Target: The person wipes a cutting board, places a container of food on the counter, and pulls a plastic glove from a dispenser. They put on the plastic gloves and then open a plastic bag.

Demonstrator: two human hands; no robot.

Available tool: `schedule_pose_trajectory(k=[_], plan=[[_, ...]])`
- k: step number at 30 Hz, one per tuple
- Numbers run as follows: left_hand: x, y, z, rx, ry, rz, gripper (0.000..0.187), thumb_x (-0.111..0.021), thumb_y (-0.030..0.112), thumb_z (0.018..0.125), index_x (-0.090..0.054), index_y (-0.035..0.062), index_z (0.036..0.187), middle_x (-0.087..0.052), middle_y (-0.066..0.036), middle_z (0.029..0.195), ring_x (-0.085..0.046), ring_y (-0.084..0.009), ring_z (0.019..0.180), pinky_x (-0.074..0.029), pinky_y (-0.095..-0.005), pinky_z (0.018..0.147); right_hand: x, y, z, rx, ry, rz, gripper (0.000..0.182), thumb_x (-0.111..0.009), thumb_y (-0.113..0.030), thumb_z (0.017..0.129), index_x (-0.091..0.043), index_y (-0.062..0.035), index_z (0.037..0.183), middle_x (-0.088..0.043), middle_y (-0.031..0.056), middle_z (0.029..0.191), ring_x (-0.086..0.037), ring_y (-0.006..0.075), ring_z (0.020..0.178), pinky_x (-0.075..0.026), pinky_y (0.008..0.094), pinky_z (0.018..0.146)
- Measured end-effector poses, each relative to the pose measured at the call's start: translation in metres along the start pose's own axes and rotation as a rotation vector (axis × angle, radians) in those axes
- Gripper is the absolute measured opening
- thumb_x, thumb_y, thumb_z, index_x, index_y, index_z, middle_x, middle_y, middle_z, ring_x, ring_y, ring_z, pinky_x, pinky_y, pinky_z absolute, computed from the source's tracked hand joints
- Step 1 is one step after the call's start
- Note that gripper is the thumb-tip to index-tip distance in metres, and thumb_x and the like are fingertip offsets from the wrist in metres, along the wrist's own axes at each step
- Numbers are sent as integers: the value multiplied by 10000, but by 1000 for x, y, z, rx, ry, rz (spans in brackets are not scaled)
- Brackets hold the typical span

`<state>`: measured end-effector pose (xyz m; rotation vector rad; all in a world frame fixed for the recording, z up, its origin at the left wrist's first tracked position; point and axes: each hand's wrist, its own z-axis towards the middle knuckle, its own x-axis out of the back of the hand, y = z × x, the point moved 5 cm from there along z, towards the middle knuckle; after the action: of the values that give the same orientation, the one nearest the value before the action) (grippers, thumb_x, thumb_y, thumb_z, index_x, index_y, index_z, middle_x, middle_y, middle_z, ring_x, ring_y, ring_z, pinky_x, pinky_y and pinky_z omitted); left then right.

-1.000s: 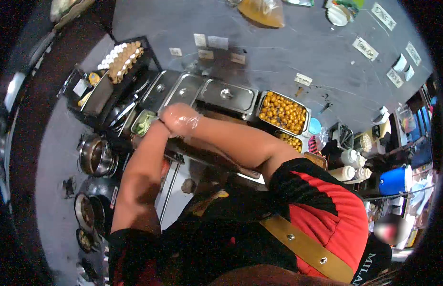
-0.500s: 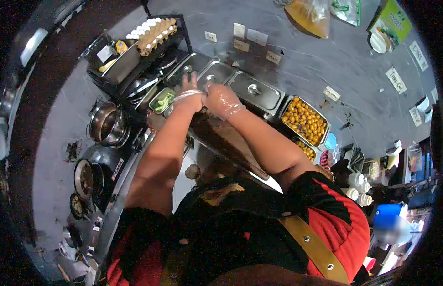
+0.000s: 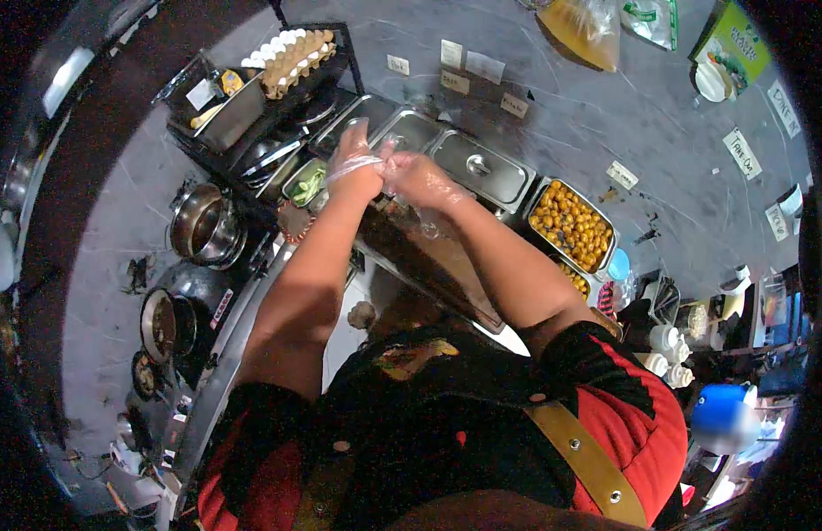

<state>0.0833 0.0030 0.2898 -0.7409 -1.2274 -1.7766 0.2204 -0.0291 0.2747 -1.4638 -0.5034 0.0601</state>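
Note:
Both hands wear clear plastic gloves and meet above the steel pans. My left hand [image 3: 356,164] has its fingers stretched forward, with bunched clear plastic around its wrist. Beside it, my right hand [image 3: 420,180] pinches the clear plastic glove [image 3: 367,163] at that wrist. Loose plastic hangs under my right wrist. Below the hands lies a long brown board [image 3: 428,257]. Lidded steel pans [image 3: 483,168] stand just beyond them, and a small pan of green slices [image 3: 306,184] is left of my left hand.
Egg trays [image 3: 296,62] sit on a black rack at upper left. A pot [image 3: 198,221] and frying pans [image 3: 160,323] stand on the left. A pan of small golden-brown balls [image 3: 570,226] is at right, near squeeze bottles [image 3: 663,339] and a blue container [image 3: 721,407].
My left hand's fingers have drawn closer together. My right hand has tilted flatter beside the left wrist, and loose plastic now shows beneath it. The whole view has shifted slightly.

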Motion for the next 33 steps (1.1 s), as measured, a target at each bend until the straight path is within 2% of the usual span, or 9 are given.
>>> schedule_pose_trajectory(k=[3,8,10,13,18,25,27,31,33], plan=[[-3,-5,-2,-4,0,-2,757,-615,518,944,-408,68,1516,-431,-185,1543,-455,-371,1398,-396,-450,1150,-2,0,-5,184,20,53,231,-619,-249,986,-634,-74,835,-577,-37,733,-497,60,696,-443,270,630],[0,-4,-2,-13,4,-57,754,-598,534,955,-425,47,1503,-455,-199,1522,-458,-385,1389,-395,-442,1145,-8,7,-12,250,-15,133,247,-662,-176,940,-546,-67,751,-508,-39,705,-467,68,686,-420,285,620],[0,-13,2,163,-73,-97,740,-593,538,956,-453,40,1485,-478,-210,1497,-475,-383,1370,-396,-437,1140,-9,6,-16,314,-8,110,261,-679,-163,925,-524,-57,744,-489,-32,701,-463,76,686,-420,293,624],[7,-14,-2,170,-11,-67,721,-592,539,953,-486,39,1461,-491,-224,1477,-490,-384,1352,-400,-434,1135,-5,-13,-23,375,34,-290,307,-697,-240,940,-542,-42,763,-530,0,711,-486,99,703,-437,306,653],[7,-8,-11,109,41,-116,713,-604,535,943,-504,36,1442,-501,-237,1455,-499,-385,1339,-402,-428,1134,-10,-10,-18,195,95,-185,381,-680,-395,979,-609,-31,888,-614,45,777,-540,118,751,-473,319,705],[-14,-21,-17,140,-1,-183,689,-622,546,932,-546,48,1402,-514,-227,1440,-473,-386,1362,-391,-419,1138,-23,17,-8,310,-60,115,335,-602,-312,1021,-603,-14,869,-602,28,771,-544,111,744,-483,332,709],[-25,-32,-13,166,4,-222,681,-581,579,943,-583,46,1367,-543,-242,1408,-492,-394,1341,-396,-425,1130,-23,17,-6,423,9,-87,276,-587,-267,974,-614,-7,885,-652,215,831,-624,365,759,-515,455,737],[-24,-35,-8,401,-135,-311,729,-444,672,961,-698,40,1223,-649,-277,1259,-586,-428,1217,-423,-446,1084,-19,-18,-17,436,16,-342,205,-583,-182,962,-602,0,870,-626,149,780,-610,239,715,-498,381,730],[-30,-42,-4,416,-100,-312,748,-410,685,964,-710,40,1197,-668,-277,1213,-608,-443,1165,-435,-458,1057,-21,-33,-22,429,-10,-354,171,-601,-165,935,-604,-2,885,-638,220,841,-643,373,773,-508,435,756]])
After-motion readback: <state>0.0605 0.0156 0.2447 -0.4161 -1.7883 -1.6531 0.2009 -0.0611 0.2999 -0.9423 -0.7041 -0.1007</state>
